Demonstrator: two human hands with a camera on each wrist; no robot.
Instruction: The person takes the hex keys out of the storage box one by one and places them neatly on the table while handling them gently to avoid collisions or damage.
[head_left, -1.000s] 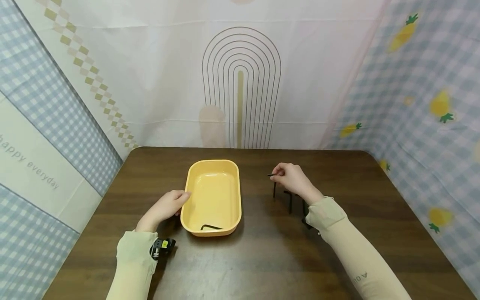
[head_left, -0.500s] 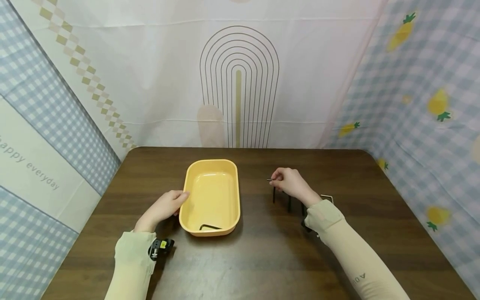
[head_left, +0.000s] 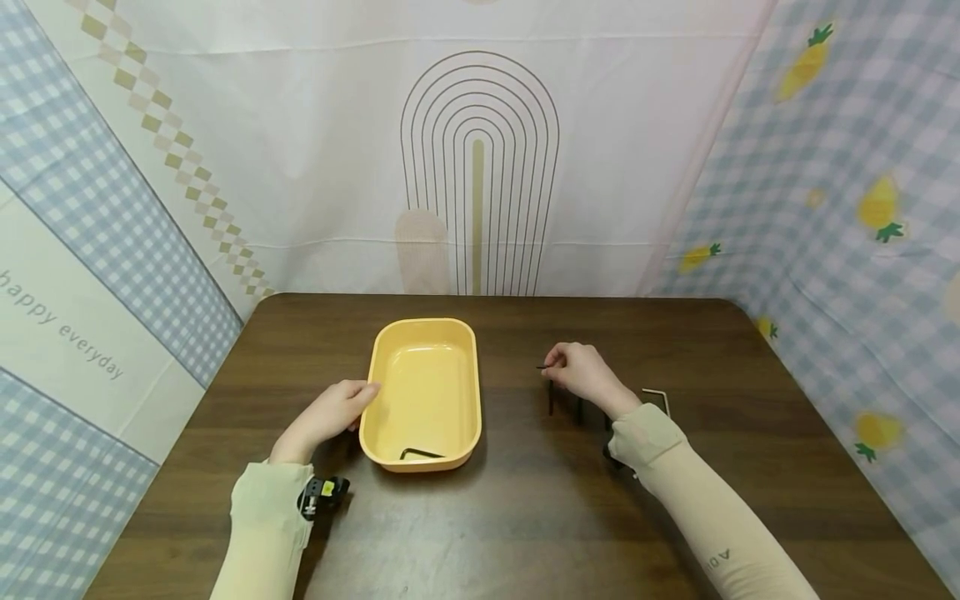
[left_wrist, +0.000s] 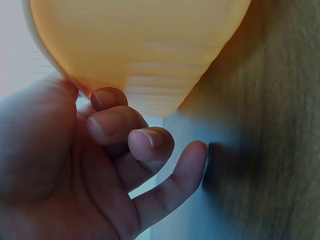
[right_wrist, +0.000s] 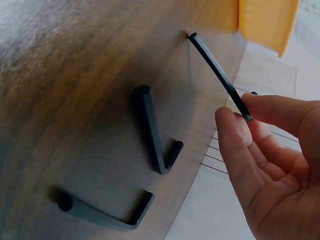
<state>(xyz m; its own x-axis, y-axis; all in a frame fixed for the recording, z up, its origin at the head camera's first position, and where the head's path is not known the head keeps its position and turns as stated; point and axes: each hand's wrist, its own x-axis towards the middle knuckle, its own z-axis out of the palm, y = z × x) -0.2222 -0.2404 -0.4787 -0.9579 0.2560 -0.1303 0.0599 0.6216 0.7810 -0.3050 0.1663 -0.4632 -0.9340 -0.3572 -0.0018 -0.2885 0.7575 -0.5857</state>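
Observation:
My left hand [head_left: 333, 417] holds the left rim of a yellow plastic tray [head_left: 423, 392], thumb over the edge. In the left wrist view the fingers [left_wrist: 152, 145] curl beside its outer wall. One black hex key [head_left: 422, 454] lies inside, at the tray's near end. To the right, my right hand [head_left: 587, 375] pinches another black hex key [right_wrist: 217, 72] between thumb and fingertips near its bend. That key's long arm points down to the table; I cannot tell if its tip touches. Two more, a middle hex key [right_wrist: 152, 132] and a lower hex key [right_wrist: 102, 215], lie beside it.
Past the right sleeve [head_left: 648, 433] another hex key [head_left: 665, 400] lies on the brown wooden table [head_left: 465, 542]. A patterned cloth [head_left: 322, 167] hangs behind the table's back edge. A small black camera [head_left: 322, 497] is strapped to the left wrist.
My right hand has come slightly nearer and lower with the pinched hex key. A hex key past the right sleeve has come into view. My left hand stays on the tray.

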